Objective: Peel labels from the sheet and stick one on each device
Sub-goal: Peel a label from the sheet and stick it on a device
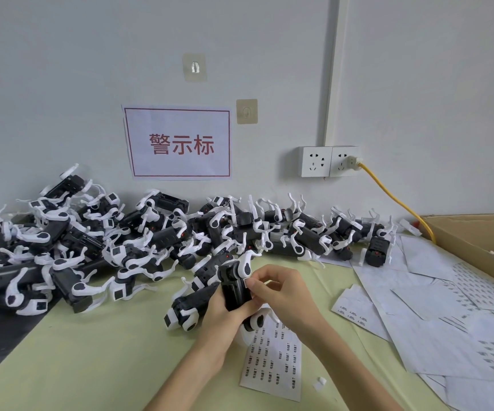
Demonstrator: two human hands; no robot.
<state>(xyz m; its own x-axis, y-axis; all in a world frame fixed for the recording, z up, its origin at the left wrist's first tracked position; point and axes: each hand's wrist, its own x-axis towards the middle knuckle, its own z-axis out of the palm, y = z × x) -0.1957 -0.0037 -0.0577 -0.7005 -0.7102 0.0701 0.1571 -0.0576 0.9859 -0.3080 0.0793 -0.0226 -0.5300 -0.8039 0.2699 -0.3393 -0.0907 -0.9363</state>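
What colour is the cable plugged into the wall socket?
Yellow cable, plugged into the right-hand wall socket; head view shows it.

A plain white wall (91,69) rises behind a pale green tabletop (97,351). A red-bordered paper sign (177,143) reading 警示标 is taped to it, near two adhesive hooks (194,67). A vertical cable conduit (333,69) drops to a double wall socket (328,161), from which a yellow cable (394,200) runs toward what looks like a cardboard box (471,232). Lighting is even and diffuse.
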